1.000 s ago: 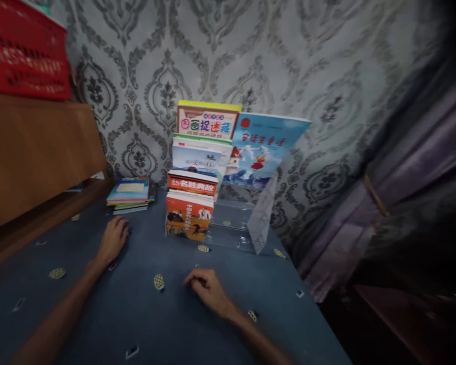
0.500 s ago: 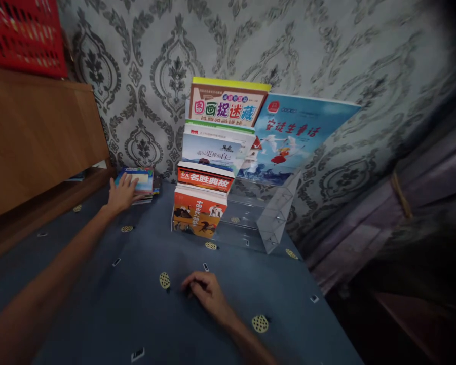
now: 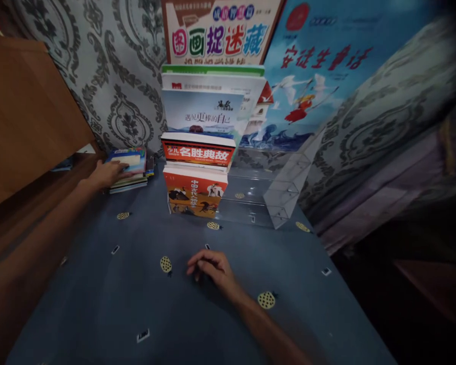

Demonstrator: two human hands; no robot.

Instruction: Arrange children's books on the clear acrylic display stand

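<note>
At the far left of the table, my left hand (image 3: 105,174) is at the left edge of a small stack of books (image 3: 129,183). Its thumb lies over the light-blue top book (image 3: 135,158), and the other fingers bend round the left side, partly hidden. My right hand (image 3: 215,268) hovers low over or rests on the dark cloth, fingers loosely bent and apart, nothing in them. Beyond it stands a clear stepped rack (image 3: 285,195). Its left column holds several upright books, an orange one (image 3: 194,192) in front. A large blue book (image 3: 307,76) stands at the back right.
The blue-grey tablecloth (image 3: 186,314) has pineapple prints. A wooden cabinet (image 3: 30,116) overhangs the left side. Patterned wallpaper (image 3: 121,111) rises behind the rack. A pale curtain (image 3: 387,187) hangs beyond the table's right edge.
My left hand has gone from spread fingers on top of the stack to the stack's left edge. The view has moved nearer the rack. My right hand has stayed about the same.
</note>
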